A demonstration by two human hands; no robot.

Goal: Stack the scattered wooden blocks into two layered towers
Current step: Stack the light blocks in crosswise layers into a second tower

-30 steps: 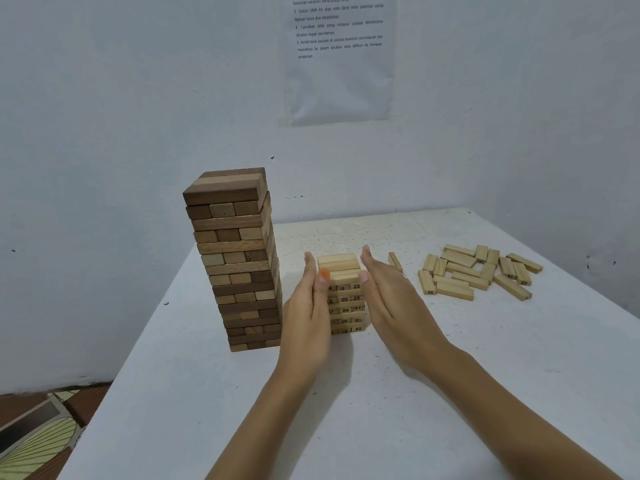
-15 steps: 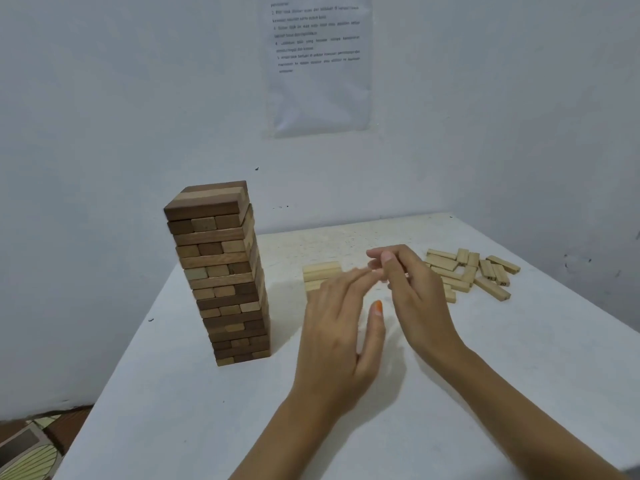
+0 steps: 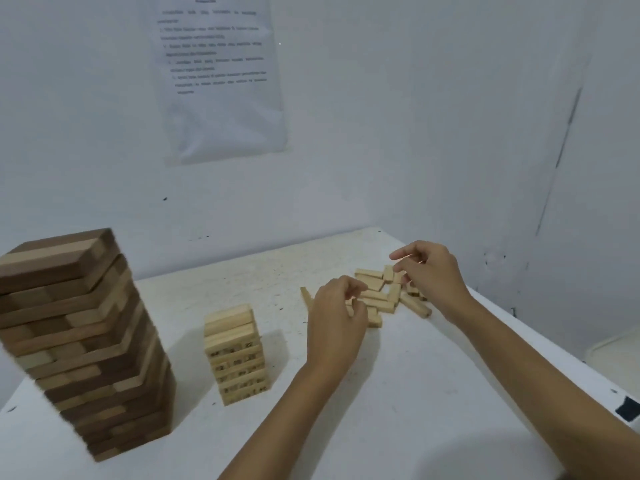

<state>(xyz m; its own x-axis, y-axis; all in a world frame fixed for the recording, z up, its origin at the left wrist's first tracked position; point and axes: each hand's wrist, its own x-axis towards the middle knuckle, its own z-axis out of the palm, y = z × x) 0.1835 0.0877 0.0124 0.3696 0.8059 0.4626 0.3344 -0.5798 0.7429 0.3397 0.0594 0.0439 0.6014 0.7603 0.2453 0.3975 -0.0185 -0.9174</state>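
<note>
A tall tower of dark and light brown blocks [image 3: 90, 341] stands at the table's left. To its right is a short tower of pale blocks [image 3: 235, 355] with printed numbers. Loose pale blocks [image 3: 381, 297] lie scattered at the far right of the table [image 3: 398, 393]. My left hand [image 3: 336, 320] hovers at the pile's near-left edge with its fingers curled; a block end shows under the fingertips, and whether they grip it is unclear. My right hand [image 3: 433, 275] is above the pile's right side, fingers loosely curled, with nothing visible in it. One block [image 3: 305, 296] lies apart, left of my left hand.
White walls close the table at the back and right, with a printed sheet [image 3: 221, 74] taped to the back wall. The table's right edge runs diagonally past my right forearm. A white object [image 3: 613, 348] sits beyond that edge.
Both hands left the short pale tower and moved right to the loose block pile. The view swung right, so both towers now sit further left in the frame.
</note>
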